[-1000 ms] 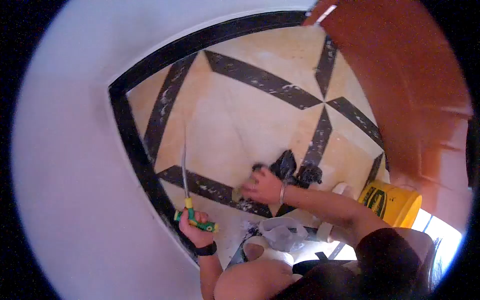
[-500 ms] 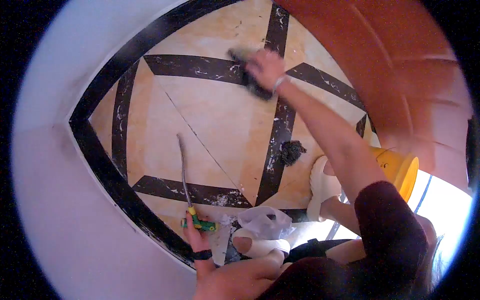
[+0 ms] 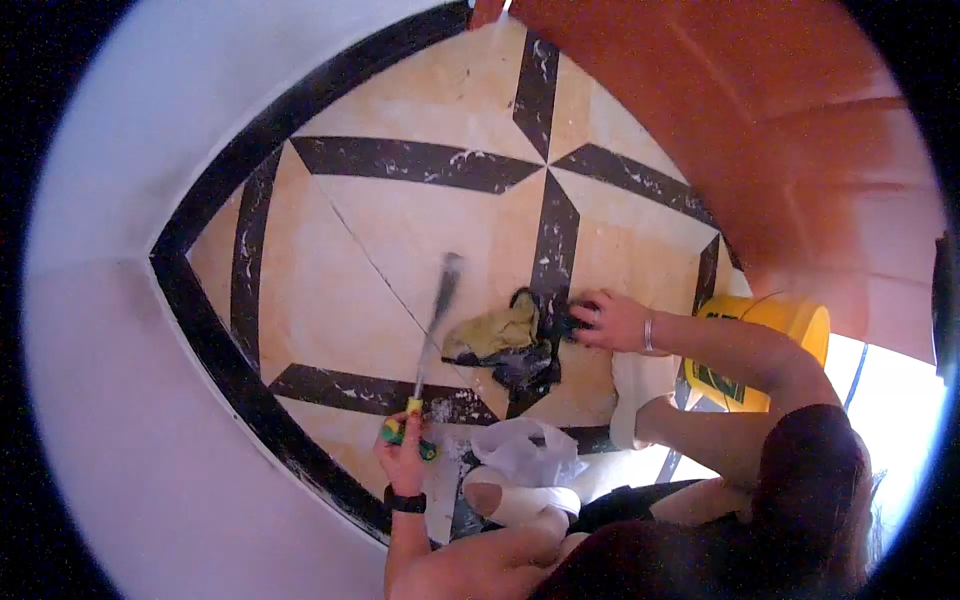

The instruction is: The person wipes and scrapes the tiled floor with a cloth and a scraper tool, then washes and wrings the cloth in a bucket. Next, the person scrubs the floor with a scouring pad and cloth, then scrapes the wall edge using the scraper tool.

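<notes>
My left hand (image 3: 402,458) is wrapped round the green and yellow handle of a tool (image 3: 421,388). Its metal shaft points up over the floor and broadens near the blurred tip. On the right, my right hand (image 3: 610,320) has its fingers curled on a dark scrubber (image 3: 578,316) at the black floor stripe. A crumpled yellow and black cloth (image 3: 505,340) lies on the tiles between the tool and my right hand, with no hand on it.
A yellow bucket (image 3: 770,330) stands at the right beside the reddish-brown surface (image 3: 820,190). A translucent plastic bag (image 3: 525,450) lies by my feet. White walls with a black skirting (image 3: 200,310) border the tiled floor (image 3: 400,230) at the left.
My right hand has let go of the cloth, come down towards me and taken hold of the dark scrubber. The tool in my left hand has swung to the right.
</notes>
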Action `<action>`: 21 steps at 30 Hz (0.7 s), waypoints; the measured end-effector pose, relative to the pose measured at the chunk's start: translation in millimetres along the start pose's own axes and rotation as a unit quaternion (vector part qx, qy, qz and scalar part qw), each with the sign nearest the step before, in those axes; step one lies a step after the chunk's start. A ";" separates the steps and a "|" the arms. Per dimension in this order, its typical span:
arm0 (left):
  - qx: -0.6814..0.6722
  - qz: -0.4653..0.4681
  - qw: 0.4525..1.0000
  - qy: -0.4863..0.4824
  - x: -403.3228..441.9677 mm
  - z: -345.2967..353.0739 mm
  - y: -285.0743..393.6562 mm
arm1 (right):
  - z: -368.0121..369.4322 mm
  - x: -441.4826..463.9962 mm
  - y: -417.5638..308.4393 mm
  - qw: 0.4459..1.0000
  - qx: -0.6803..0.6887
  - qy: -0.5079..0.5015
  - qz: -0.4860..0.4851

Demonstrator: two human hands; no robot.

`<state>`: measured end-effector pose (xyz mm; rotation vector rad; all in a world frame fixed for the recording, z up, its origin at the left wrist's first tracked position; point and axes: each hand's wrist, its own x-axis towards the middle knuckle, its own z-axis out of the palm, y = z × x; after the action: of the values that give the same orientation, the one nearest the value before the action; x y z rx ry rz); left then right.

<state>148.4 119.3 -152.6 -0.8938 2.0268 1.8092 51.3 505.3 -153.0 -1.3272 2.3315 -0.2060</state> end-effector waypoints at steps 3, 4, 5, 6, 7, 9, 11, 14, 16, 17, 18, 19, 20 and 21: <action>0.151 0.155 0.976 -0.034 22.4 11.2 -18.6 | 8.5 -21.7 25.8 0.992 0.051 -0.015 0.114; 0.221 0.230 0.947 -0.035 16.9 18.3 8.1 | 7.5 -22.3 30.1 0.981 0.081 0.002 0.178; 0.290 0.299 0.908 -0.037 14.6 21.9 24.0 | -1.8 -19.1 37.7 0.965 0.083 0.046 0.244; 0.338 0.374 0.862 -0.061 17.2 20.8 24.7 | -18.0 -15.8 48.7 0.943 0.086 0.088 0.308; 0.378 0.363 0.846 -0.096 19.9 22.9 25.9 | -31.9 -8.4 64.6 0.917 0.087 0.130 0.368; 0.454 0.337 0.808 -0.167 17.4 30.8 32.8 | -59.7 16.3 96.2 0.873 0.129 0.299 0.364; 0.500 0.316 0.777 -0.214 18.6 37.2 36.2 | -94.6 58.6 119.2 0.841 0.114 0.386 0.361; 0.502 0.287 0.760 -0.298 21.6 39.0 55.8 | -79.1 119.0 184.5 0.813 0.044 0.441 0.377; 0.449 0.238 0.770 -0.385 34.0 36.1 68.2 | -58.6 153.2 212.1 0.800 0.006 0.441 0.407; 0.438 0.251 0.764 -0.402 42.2 36.0 76.3 | -51.4 161.3 217.0 0.796 -0.031 0.446 0.409; 0.425 0.262 0.757 -0.422 51.3 35.8 86.1 | -45.2 166.7 213.2 0.791 -0.066 0.447 0.413; 0.412 0.273 0.749 -0.442 59.3 35.6 90.7 | -48.6 169.5 200.2 0.785 -0.103 0.447 0.417; 0.425 0.311 0.766 -0.368 69.2 36.7 85.5 | -54.9 165.0 189.9 0.815 -0.037 0.397 0.421; 0.457 0.341 0.758 -0.316 82.2 39.2 78.9 | -58.7 161.2 193.5 0.849 -0.066 0.368 0.374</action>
<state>29.6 137.9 -145.1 0.7245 2.3867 0.8151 -196.3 465.7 -216.2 -0.2719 3.3633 -0.3452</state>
